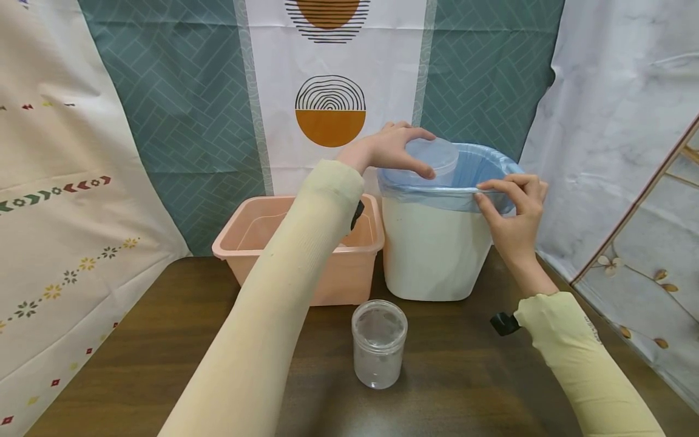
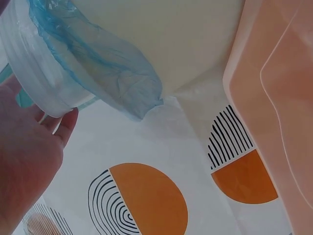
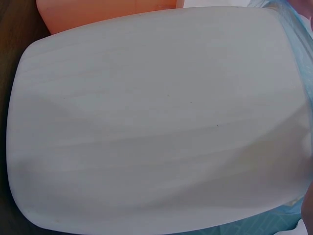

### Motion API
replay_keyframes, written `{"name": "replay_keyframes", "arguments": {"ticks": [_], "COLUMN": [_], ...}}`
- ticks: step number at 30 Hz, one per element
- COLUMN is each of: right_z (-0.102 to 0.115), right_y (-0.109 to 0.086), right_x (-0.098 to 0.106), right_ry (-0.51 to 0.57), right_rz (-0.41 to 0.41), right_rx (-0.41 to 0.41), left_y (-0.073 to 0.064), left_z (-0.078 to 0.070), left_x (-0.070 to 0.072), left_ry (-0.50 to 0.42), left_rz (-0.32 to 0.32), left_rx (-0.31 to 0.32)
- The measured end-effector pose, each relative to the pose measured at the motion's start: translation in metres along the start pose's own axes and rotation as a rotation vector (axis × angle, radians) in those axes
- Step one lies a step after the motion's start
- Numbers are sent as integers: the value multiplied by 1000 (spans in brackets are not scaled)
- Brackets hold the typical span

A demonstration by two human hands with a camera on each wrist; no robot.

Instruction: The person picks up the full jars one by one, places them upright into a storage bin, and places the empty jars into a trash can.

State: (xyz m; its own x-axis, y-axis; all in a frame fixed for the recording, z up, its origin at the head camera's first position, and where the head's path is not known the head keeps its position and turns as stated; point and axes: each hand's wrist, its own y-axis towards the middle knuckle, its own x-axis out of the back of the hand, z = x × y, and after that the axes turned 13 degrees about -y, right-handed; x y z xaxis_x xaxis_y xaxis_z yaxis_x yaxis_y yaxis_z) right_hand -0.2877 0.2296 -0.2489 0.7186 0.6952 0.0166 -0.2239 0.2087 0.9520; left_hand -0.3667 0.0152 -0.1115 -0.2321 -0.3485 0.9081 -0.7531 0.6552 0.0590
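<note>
1. Landmark: the white bin [image 1: 431, 255], upright on the table [image 1: 453, 376], its blue liner [image 1: 486, 164] lapping over the rim.
2. Left hand [image 1: 390, 149]: my fingers curl around a clear container [image 1: 442, 156] at the left part of the bin's mouth.
3. Right hand [image 1: 517, 209]: my fingers pinch the liner's edge at the bin's front-right rim.
4. Container handling, as judged: light, stiff, smooth enough to slip. Grip around the side wall; avoid squeezing hard.
5. Liner handling, as judged: thin, soft, easily torn. Pinch the gathered edge; pull gently.
6. Clear jar [image 1: 379, 346], standing in front of the bin, toward its left: probably equally light. Grasp around the body.
</note>
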Motion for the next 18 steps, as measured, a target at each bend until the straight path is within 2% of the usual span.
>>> {"name": "replay_keyframes", "arguments": {"ticks": [5, 11, 18], "right_z": [-5, -3, 0], "right_y": [0, 0, 0], "right_x": [-1, -1, 0], "right_ry": [-8, -4, 12], "right_rz": [0, 2, 3], "right_rx": [-3, 7, 15], "left_y": [-2, -8, -15], "left_z": [0, 1, 8], "left_x": [2, 6, 8], "left_ry": [-11, -30, -7], "left_rz": [5, -5, -33], "left_rx": [4, -28, -78]}}
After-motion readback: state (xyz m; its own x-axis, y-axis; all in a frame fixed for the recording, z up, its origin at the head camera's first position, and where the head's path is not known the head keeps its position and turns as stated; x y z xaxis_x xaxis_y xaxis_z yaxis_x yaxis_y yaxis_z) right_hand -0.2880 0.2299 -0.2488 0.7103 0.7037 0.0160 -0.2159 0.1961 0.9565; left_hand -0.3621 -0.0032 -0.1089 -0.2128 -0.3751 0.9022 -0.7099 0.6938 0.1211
